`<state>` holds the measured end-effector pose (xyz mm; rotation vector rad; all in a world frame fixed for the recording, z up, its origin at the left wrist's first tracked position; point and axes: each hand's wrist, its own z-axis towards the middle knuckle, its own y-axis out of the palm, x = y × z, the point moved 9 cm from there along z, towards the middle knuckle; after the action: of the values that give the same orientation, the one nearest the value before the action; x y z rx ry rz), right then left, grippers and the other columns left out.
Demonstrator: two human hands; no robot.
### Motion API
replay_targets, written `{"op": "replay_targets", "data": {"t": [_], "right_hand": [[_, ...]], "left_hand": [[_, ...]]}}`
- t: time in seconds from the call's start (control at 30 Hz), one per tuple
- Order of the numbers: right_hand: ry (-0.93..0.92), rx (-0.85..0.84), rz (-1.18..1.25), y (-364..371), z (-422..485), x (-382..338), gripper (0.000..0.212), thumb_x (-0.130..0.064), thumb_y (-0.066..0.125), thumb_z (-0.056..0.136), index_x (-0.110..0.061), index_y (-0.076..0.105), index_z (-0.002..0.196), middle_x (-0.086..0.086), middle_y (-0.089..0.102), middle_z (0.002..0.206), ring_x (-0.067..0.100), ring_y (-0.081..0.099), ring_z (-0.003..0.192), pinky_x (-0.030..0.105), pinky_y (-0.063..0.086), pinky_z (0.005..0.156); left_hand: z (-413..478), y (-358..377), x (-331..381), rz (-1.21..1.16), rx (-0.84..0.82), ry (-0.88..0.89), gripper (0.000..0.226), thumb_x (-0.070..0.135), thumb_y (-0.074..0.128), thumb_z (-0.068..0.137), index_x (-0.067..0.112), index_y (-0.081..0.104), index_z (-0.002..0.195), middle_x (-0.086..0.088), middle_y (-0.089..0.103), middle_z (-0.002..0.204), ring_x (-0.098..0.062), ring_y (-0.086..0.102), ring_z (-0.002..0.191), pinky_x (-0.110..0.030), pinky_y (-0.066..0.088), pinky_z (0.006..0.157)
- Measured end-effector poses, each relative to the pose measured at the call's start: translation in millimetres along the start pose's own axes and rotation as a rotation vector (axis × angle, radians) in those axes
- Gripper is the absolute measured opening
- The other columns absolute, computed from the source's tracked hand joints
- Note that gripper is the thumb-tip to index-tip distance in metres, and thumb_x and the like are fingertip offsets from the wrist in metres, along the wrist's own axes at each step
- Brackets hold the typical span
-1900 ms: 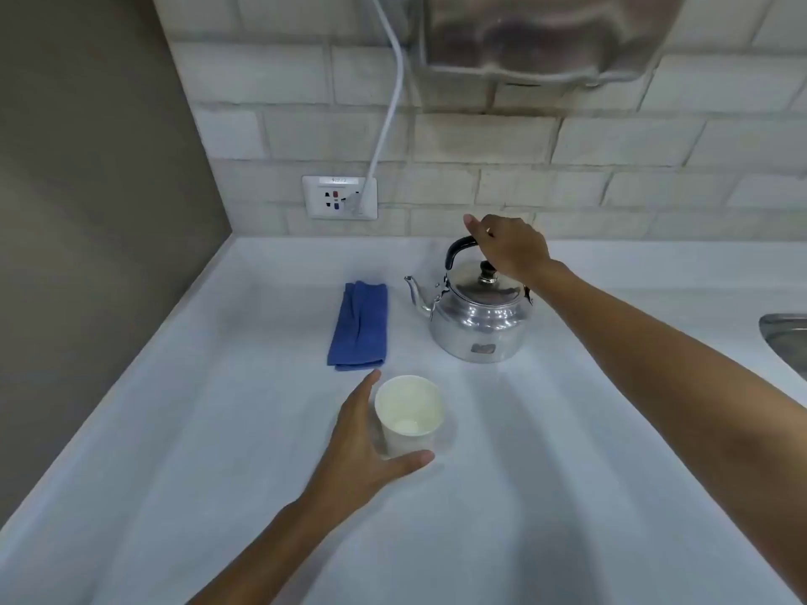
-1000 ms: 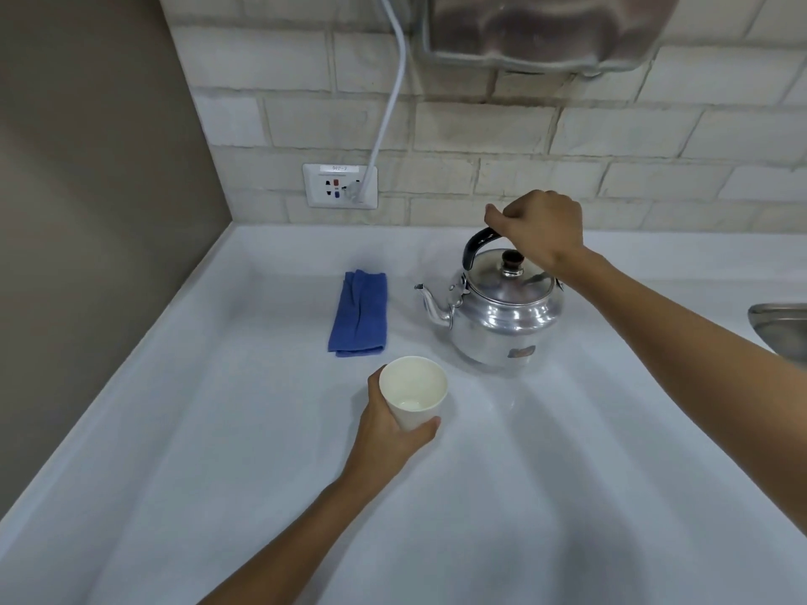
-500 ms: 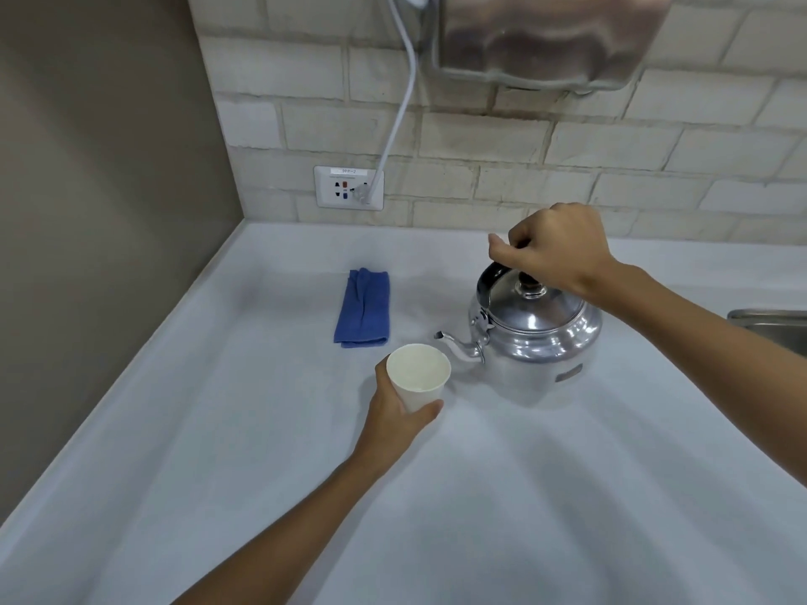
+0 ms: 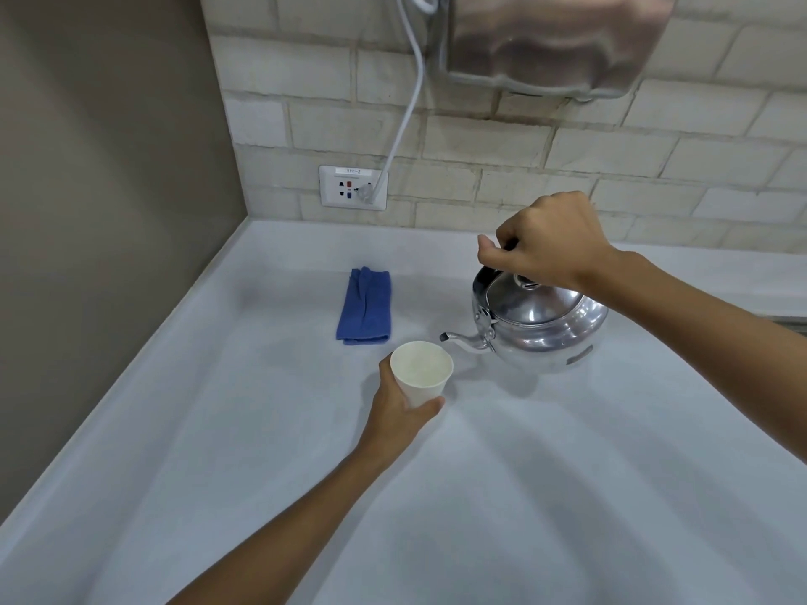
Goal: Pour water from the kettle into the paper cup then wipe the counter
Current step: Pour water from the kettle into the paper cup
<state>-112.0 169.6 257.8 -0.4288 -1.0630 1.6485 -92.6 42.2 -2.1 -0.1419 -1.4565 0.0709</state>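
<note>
A shiny metal kettle (image 4: 546, 329) hangs just above the white counter (image 4: 524, 495), tilted left, and my right hand (image 4: 546, 242) grips its black handle from above. Its spout tip sits right over the rim of the white paper cup (image 4: 421, 371). My left hand (image 4: 395, 414) is wrapped around the cup's lower half and holds it slightly tilted. No stream of water shows between spout and cup. A folded blue cloth (image 4: 366, 305) lies flat on the counter behind the cup.
A brown wall (image 4: 100, 211) closes the left side and a tiled wall (image 4: 502, 168) the back. A wall socket (image 4: 353, 186) holds a white cable (image 4: 406, 111). A steel appliance (image 4: 554, 41) hangs above. A sink edge (image 4: 790, 323) shows at far right.
My right hand has lifted the kettle off the counter, carried it nearer and tipped its spout down to the cup. My left hand has closed on the cup and raised it a little.
</note>
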Motion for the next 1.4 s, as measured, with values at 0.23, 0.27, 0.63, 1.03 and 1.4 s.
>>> {"op": "replay_targets", "data": {"t": [0.23,0.27,0.63,1.03,1.4], "right_hand": [[-0.065,-0.026,-0.016,-7.3,1.9,-16.9,0.046,-0.034,0.045,0.077,-0.011,0.038,0.038,0.004,0.024,0.036,0.021,0.016,0.040,0.020,0.009,0.048],[-0.068,-0.031,-0.017,-7.3,2.0,-18.1,0.047,-0.034,0.045,0.077,-0.010,0.041,0.038,0.004,0.025,0.036,0.021,0.016,0.040,0.020,0.009,0.048],[-0.096,-0.040,-0.023,-13.0,3.9,-25.7,0.047,-0.031,0.047,0.078,-0.006,0.046,0.038,0.003,0.020,0.036,0.022,0.017,0.041,0.019,0.009,0.048],[-0.142,-0.025,-0.061,-14.8,6.5,-26.1,0.047,-0.030,0.045,0.079,-0.011,0.036,0.038,0.004,0.023,0.036,0.021,0.017,0.039,0.020,0.011,0.047],[-0.164,-0.021,-0.082,-14.0,8.0,-24.5,0.047,-0.029,0.045,0.081,-0.011,0.036,0.039,0.006,0.027,0.036,0.022,0.020,0.039,0.021,0.012,0.047]], "left_hand": [[0.5,0.1,-0.3,-0.014,0.013,-0.006,0.077,0.012,0.080,0.066,0.035,0.023,0.114,0.021,0.041,0.107,-0.005,0.043,0.098,0.008,0.035,0.066],[0.1,-0.1,0.1,-0.017,0.013,-0.006,0.077,0.012,0.080,0.066,0.035,0.024,0.114,0.023,0.041,0.106,-0.005,0.044,0.097,0.008,0.035,0.065],[-2.9,-0.1,6.7,-0.030,0.015,-0.004,0.074,0.008,0.078,0.066,0.031,0.026,0.113,0.007,0.042,0.114,-0.010,0.043,0.101,0.007,0.036,0.065],[-3.1,0.5,8.3,-0.038,0.013,-0.007,0.074,0.010,0.079,0.066,0.032,0.025,0.113,0.006,0.042,0.115,-0.010,0.043,0.100,0.007,0.036,0.063],[-2.4,0.3,6.7,-0.036,0.013,-0.009,0.075,0.011,0.079,0.066,0.033,0.025,0.113,0.007,0.042,0.115,-0.011,0.043,0.101,0.007,0.037,0.064]]}}
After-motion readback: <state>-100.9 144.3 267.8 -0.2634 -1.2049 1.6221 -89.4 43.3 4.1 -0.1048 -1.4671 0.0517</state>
